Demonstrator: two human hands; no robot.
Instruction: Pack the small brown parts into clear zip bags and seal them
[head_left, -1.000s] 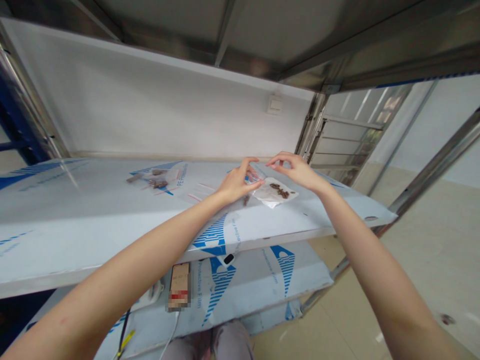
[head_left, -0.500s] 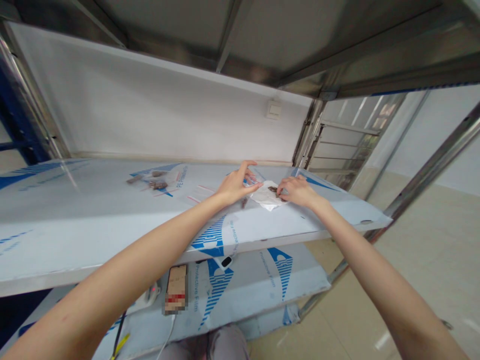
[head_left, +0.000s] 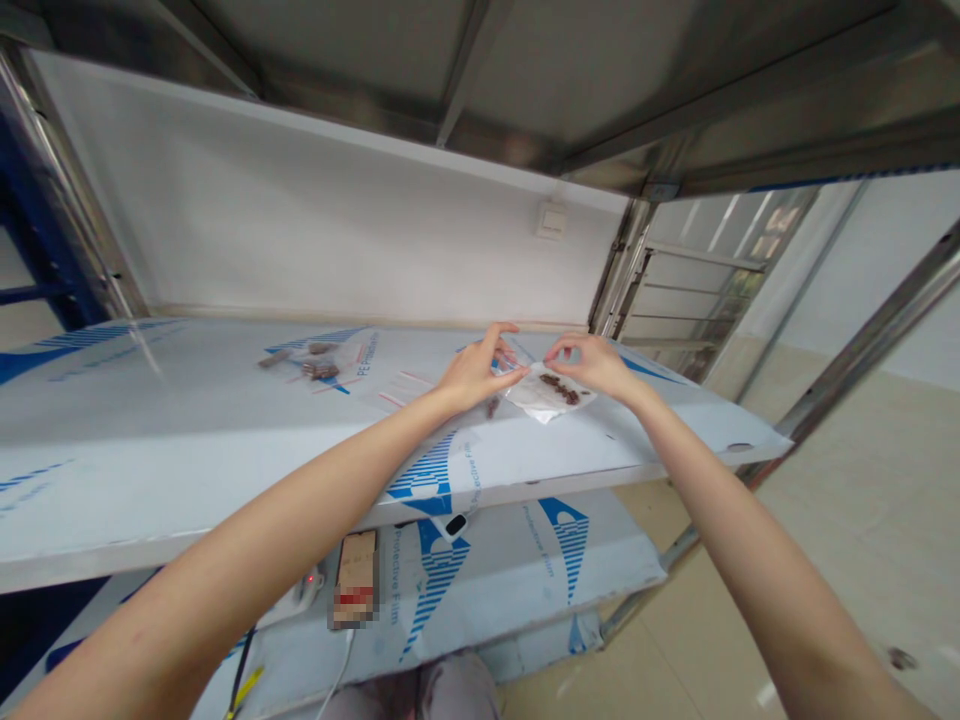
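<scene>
My left hand [head_left: 480, 374] is curled around a small clear plastic bag [head_left: 512, 366], thumb pointing right; part of the bag is hidden by the fingers. Close to its right, my right hand [head_left: 592, 363] has thumb and fingertips pinched together beside the bag; whatever is in the pinch is too small to make out. Beneath my right hand lies a white paper sheet [head_left: 541, 408], bearing a heap of small brown pieces [head_left: 561, 388]. A little brown material [head_left: 492, 407] shows just below my left hand.
Clear bags with brown contents [head_left: 321, 369] lie left on the film-covered shelf [head_left: 187, 440]. Flat zip bags [head_left: 405, 385] lie beside my left forearm. Below, a phone [head_left: 355, 575] with a white cable rests on a lower shelf. A metal shelf [head_left: 360, 50] hangs overhead.
My right hand has lifted off the brown pieces and moved up and slightly left, toward the bag, uncovering the heap. My left hand keeps its place at the bag.
</scene>
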